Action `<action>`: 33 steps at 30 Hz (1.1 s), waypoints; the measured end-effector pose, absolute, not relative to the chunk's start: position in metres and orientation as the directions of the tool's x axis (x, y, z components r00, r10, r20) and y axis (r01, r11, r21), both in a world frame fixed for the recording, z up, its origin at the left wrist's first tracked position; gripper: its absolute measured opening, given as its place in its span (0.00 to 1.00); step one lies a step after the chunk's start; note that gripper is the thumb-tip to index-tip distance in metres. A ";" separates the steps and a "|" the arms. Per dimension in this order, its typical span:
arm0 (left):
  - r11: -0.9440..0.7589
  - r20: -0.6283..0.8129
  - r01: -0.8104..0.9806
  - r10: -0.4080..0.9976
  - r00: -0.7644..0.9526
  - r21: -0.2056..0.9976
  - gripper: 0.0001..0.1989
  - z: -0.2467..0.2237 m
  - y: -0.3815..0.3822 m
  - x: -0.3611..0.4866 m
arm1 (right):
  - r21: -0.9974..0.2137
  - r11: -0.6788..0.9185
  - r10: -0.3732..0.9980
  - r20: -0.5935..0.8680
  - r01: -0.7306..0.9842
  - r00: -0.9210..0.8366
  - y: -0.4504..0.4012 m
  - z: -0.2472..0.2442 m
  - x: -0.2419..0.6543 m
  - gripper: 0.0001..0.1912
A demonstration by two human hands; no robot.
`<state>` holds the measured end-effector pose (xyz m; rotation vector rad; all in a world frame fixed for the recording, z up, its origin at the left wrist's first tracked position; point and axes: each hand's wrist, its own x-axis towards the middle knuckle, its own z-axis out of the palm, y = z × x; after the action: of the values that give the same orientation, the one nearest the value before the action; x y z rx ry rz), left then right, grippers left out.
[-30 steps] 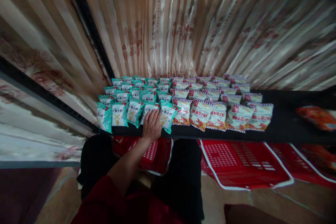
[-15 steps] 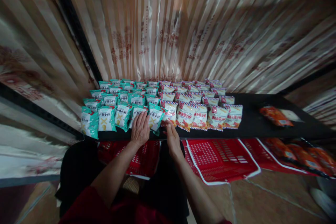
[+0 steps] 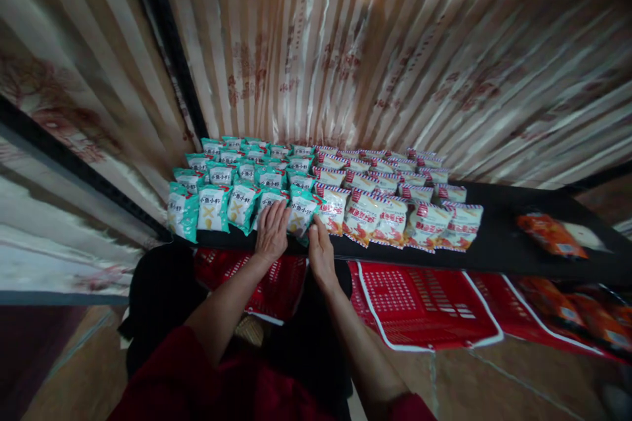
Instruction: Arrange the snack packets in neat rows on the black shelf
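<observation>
Rows of teal snack bags (image 3: 213, 209) stand upright on a black shelf (image 3: 498, 237), beside rows of white snack bags with striped edges (image 3: 378, 220). My left hand (image 3: 273, 231) lies with its fingers stretched over the front of one front-row teal bag (image 3: 271, 197), covering its lower part. At the right end of that row is another teal bag (image 3: 302, 214), between my two hands. My right hand (image 3: 322, 251) is at this bag's lower right edge, fingers extended upward, just below a white bag. Whether its fingertips press on the bag is hard to tell.
Red baskets with white rims (image 3: 429, 306) sit below the shelf's front edge. An orange packet (image 3: 550, 235) lies at the shelf's right part, and more orange packets (image 3: 587, 312) are in the basket at lower right. A striped curtain (image 3: 345, 46) hangs behind, with a dark post (image 3: 170, 39) at left.
The view has shifted and tilted slightly. My left hand stays on the same teal bag. My right hand's fingers have straightened and come alongside the end teal bag's right edge.
</observation>
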<state>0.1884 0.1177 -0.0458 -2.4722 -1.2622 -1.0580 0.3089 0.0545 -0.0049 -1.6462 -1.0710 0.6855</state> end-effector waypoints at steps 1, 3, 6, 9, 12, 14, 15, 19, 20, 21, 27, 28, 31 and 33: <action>-0.625 0.655 0.764 0.647 0.391 0.160 0.24 -0.046 0.117 0.188 | -0.941 -0.096 0.898 0.058 0.323 0.436 0.054 -0.007 0.309 0.36; -0.622 0.643 0.766 0.655 0.397 0.160 0.24 -0.045 0.117 0.188 | -0.941 -0.107 0.909 0.038 0.321 0.416 0.055 -0.010 0.310 0.37; -0.616 0.622 0.770 0.672 0.402 0.167 0.24 -0.045 0.117 0.187 | -0.937 -0.118 0.916 0.025 0.328 0.401 0.057 -0.012 0.308 0.37; -0.605 0.619 0.779 0.678 0.397 0.163 0.24 -0.044 0.118 0.187 | -0.925 -0.104 0.903 0.067 0.366 0.425 0.054 -0.011 0.304 0.37; -0.597 0.628 0.787 0.676 0.386 0.158 0.23 -0.044 0.118 0.187 | -0.910 -0.088 0.889 0.112 0.406 0.444 0.046 -0.009 0.301 0.36; -0.596 0.626 0.786 0.678 0.384 0.163 0.24 -0.044 0.118 0.187 | -0.907 -0.086 0.895 0.112 0.413 0.433 0.042 -0.009 0.300 0.36; -0.598 0.624 0.785 0.679 0.387 0.164 0.24 -0.043 0.117 0.186 | -0.906 -0.089 0.901 0.104 0.414 0.421 0.041 -0.009 0.300 0.37; -0.612 0.603 0.781 0.672 0.430 0.126 0.24 -0.039 0.116 0.185 | -0.899 -0.096 0.914 0.091 0.428 0.395 0.042 -0.007 0.298 0.38; -0.623 0.589 0.775 0.668 0.454 0.109 0.24 -0.037 0.116 0.185 | -0.898 -0.094 0.910 0.098 0.430 0.403 0.042 -0.006 0.297 0.38; -0.638 0.573 0.765 0.662 0.484 0.091 0.25 -0.035 0.115 0.186 | -0.898 -0.091 0.903 0.108 0.431 0.416 0.042 -0.005 0.297 0.38; -0.750 0.531 0.661 0.563 0.634 0.006 0.25 -0.023 0.113 0.194 | -0.922 -0.046 0.852 0.165 0.384 0.497 0.047 0.000 0.301 0.35; -0.757 0.520 0.654 0.558 0.647 -0.002 0.25 -0.022 0.112 0.195 | -0.931 -0.038 0.855 0.159 0.364 0.494 0.049 0.000 0.303 0.35; -0.755 0.451 0.656 0.580 0.679 -0.017 0.25 -0.020 0.113 0.198 | -0.960 -0.025 0.885 0.109 0.279 0.453 0.055 -0.001 0.305 0.34; -0.750 0.403 0.661 0.598 0.693 -0.023 0.25 -0.020 0.113 0.198 | -0.975 -0.022 0.904 0.074 0.219 0.421 0.058 -0.002 0.305 0.33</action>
<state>0.1981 0.1132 -0.0196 -2.7348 -1.0251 -0.5638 0.3053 0.0576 -0.0018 -1.5230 -1.0368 0.7445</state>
